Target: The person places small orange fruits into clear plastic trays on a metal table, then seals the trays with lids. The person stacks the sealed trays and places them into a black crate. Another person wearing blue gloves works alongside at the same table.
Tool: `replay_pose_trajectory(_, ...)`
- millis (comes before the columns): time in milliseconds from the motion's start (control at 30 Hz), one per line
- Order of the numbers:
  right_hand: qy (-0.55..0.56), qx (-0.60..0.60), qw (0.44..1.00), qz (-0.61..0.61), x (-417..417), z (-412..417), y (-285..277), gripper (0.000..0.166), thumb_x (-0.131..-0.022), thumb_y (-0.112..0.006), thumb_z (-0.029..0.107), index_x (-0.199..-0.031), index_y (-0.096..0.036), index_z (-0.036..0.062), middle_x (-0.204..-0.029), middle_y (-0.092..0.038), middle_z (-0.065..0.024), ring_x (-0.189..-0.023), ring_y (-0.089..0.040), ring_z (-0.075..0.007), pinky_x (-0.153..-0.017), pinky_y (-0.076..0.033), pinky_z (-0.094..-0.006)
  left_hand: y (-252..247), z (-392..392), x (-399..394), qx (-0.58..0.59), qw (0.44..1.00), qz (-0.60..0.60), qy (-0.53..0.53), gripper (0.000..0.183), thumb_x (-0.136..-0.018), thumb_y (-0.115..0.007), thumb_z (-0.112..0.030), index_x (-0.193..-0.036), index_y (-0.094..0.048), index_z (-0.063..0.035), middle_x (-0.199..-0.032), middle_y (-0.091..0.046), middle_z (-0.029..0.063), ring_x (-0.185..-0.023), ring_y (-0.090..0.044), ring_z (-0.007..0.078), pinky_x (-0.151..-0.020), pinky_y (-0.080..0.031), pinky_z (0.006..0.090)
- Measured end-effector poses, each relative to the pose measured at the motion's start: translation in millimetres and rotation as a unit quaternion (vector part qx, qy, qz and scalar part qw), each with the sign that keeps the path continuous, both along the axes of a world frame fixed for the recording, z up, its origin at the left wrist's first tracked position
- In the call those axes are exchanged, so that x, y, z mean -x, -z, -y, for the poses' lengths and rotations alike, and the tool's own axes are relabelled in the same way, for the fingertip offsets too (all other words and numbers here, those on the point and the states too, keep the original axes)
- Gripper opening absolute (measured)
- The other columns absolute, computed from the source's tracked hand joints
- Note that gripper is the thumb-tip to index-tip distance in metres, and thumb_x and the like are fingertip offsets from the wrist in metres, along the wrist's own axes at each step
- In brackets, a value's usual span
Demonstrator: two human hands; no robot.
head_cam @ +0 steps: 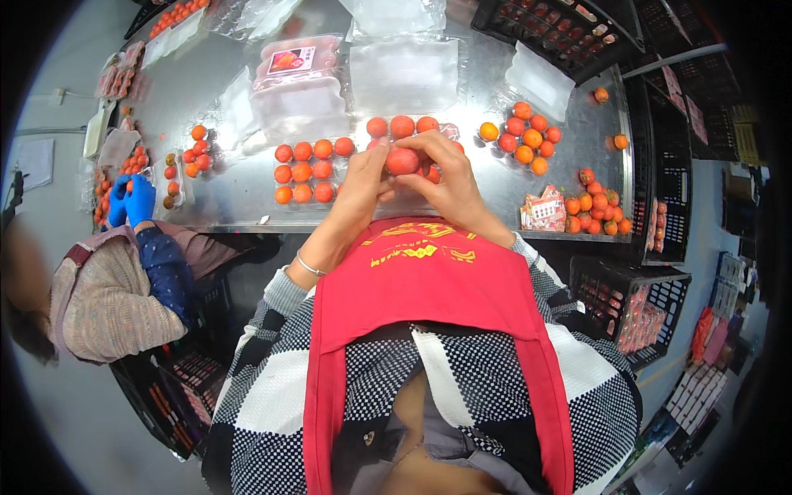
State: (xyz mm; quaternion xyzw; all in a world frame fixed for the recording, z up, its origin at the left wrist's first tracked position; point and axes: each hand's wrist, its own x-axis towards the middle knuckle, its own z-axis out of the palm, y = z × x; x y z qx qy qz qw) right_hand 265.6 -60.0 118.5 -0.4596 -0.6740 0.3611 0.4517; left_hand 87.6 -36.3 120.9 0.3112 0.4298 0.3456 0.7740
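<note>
A red-orange persimmon (402, 161) is held up between my hands over the steel table. My right hand (442, 170) grips it with thumb and fingers from the right. The thumb and fingertips of my left hand (364, 176) close on its left side. Beneath my hands, more persimmons (402, 127) sit in rows, partly hidden by my fingers. Just left of my left hand stands a clear plastic tray (312, 161) with rows of persimmons. To the right of my right hand, a cluster of loose persimmons (529, 137) rests on clear plastic.
Closed plastic packs (297, 86) and white pads (405, 74) lie at the back. A black crate (557, 34) stands back right. Printed labels (546, 209) and a persimmon pile (597, 207) occupy the right front corner. A co-worker's blue-gloved hands (131, 201) are at left.
</note>
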Motion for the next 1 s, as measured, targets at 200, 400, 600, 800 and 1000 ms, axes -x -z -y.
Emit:
replay_pose_trajectory(200,0.008,0.052,0.997,-0.058,-5.1,-3.4,11.3,0.044,-0.084,-0.08,0.005,-0.125,-0.065,0.0009,-0.117,-0.065,-0.0103,-0.101,-0.068,-0.0203,-0.084,-0.057,-0.0317,5.4,3.1,-1.1,-0.143,0.984,-0.105,-0.025,0.035,-0.111,-0.05,-0.031,-0.11,-0.063,0.001,-0.086,-0.066,0.0043,-0.067,-0.061,0.0082,-0.059,-0.05,0.0265)
replay_pose_trajectory(400,-0.002,0.141,0.965,-0.22,-1.6,-9.6,24.1,0.04,-0.093,-0.074,0.003,-0.13,-0.062,0.0005,-0.12,-0.065,-0.0076,-0.102,-0.069,-0.0139,-0.085,-0.059,-0.0272,7.8,-2.3,-3.9,-0.21,0.96,-0.177,-0.05,0.026,-0.107,-0.06,-0.018,-0.123,-0.052,0.0019,-0.092,-0.068,0.0075,-0.08,-0.069,0.0128,-0.069,-0.054,0.0265)
replay_pose_trajectory(600,-0.001,0.243,0.925,-0.291,-1.1,-11.5,28.3,0.041,-0.097,-0.072,0.006,-0.136,-0.059,0.0031,-0.125,-0.065,-0.0089,-0.108,-0.069,-0.0146,-0.092,-0.058,-0.0277,13.6,-3.6,-1.6,-0.22,0.963,-0.146,-0.062,0.03,-0.104,-0.064,-0.012,-0.126,-0.048,0.0017,-0.108,-0.066,0.0105,-0.094,-0.069,0.014,-0.078,-0.056,0.0265)
replay_pose_trajectory(800,0.008,0.266,0.916,-0.301,0.2,-16.7,25.4,0.044,-0.099,-0.071,0.01,-0.14,-0.057,0.0023,-0.13,-0.064,-0.0091,-0.116,-0.066,-0.0162,-0.098,-0.055,-0.0295,16.2,-5.7,-0.2,-0.254,0.956,-0.134,-0.06,0.034,-0.099,-0.068,-0.003,-0.126,-0.048,0.0029,-0.121,-0.062,0.013,-0.103,-0.07,0.0184,-0.091,-0.059,0.0304)
replay_pose_trajectory(1000,0.014,0.295,0.892,-0.341,-0.6,-16.1,29.6,0.039,-0.106,-0.062,0.02,-0.14,-0.057,0.0008,-0.125,-0.066,-0.0073,-0.11,-0.064,-0.0141,-0.092,-0.053,-0.0294,23.4,-5.7,-1.7,-0.342,0.919,-0.184,-0.068,0.025,-0.094,-0.071,0.002,-0.115,-0.057,0.0021,-0.111,-0.062,0.0102,-0.101,-0.072,0.0208,-0.085,-0.061,0.0321)
